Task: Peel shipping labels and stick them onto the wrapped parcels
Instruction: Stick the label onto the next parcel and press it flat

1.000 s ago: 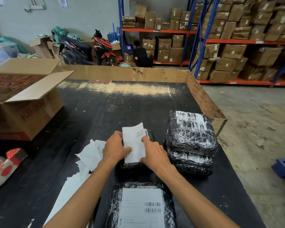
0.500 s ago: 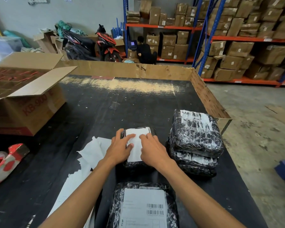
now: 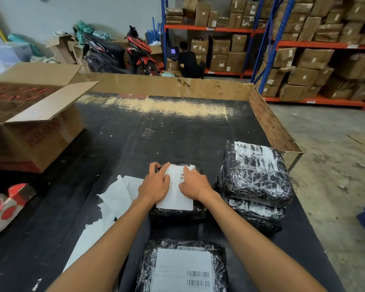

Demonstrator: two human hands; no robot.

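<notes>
A white shipping label [image 3: 175,197] lies flat on a black wrapped parcel [image 3: 177,213] in the middle of the black table [image 3: 135,133]. My left hand [image 3: 156,184] presses on the label's left side, its fingertips reaching the parcel's far left corner. My right hand [image 3: 195,184] presses flat on the label's right side, beside a small barcode. A stack of wrapped parcels [image 3: 255,182] with labels stands just to the right. Nearest to me lies another labelled parcel [image 3: 183,268].
White peeled backing sheets [image 3: 116,199] lie left of my arms. An open cardboard box [image 3: 30,119] sits at the left, a red tape dispenser [image 3: 6,207] near the left edge. A cardboard wall [image 3: 272,125] rims the table's far and right sides. A person crouches by distant shelves.
The label was held up, curling above the parcel; it now lies flat on the parcel's top. Both hands have gone from holding its edges to pressing down on it.
</notes>
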